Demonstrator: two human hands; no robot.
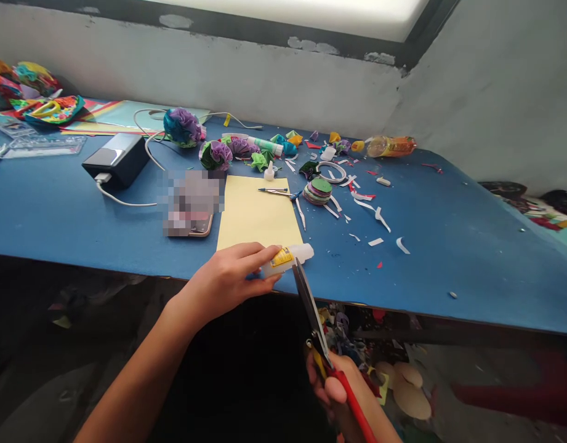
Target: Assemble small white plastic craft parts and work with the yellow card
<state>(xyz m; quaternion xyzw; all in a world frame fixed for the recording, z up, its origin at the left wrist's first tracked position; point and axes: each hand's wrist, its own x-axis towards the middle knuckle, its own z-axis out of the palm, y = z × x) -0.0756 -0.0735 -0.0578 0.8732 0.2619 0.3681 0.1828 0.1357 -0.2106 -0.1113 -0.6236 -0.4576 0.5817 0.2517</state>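
Observation:
My left hand (230, 274) is closed around a small translucent glue bottle (282, 256) with a yellow label, tilted nearly sideways over the table's front edge. The bottle's white end points right. My right hand (335, 383) grips red-handled scissors (311, 301), their blades pointing up and away from me. The blade tips meet or nearly meet the bottle near its white end; I cannot tell whether they touch. Just beyond the bottle lies a sheet of yellow paper (258, 212). A white nozzle cap (269, 171) stands at the paper's far edge, near a compass-like metal tool (278, 192).
A phone (202, 227), partly blurred, and a black power bank (116, 161) joined by white cable sit left. Paper pompoms (183, 127) lie behind. To the right are a stack of paper discs (317, 191), a tape ring (332, 172), paper scraps and a plastic bottle (391, 146).

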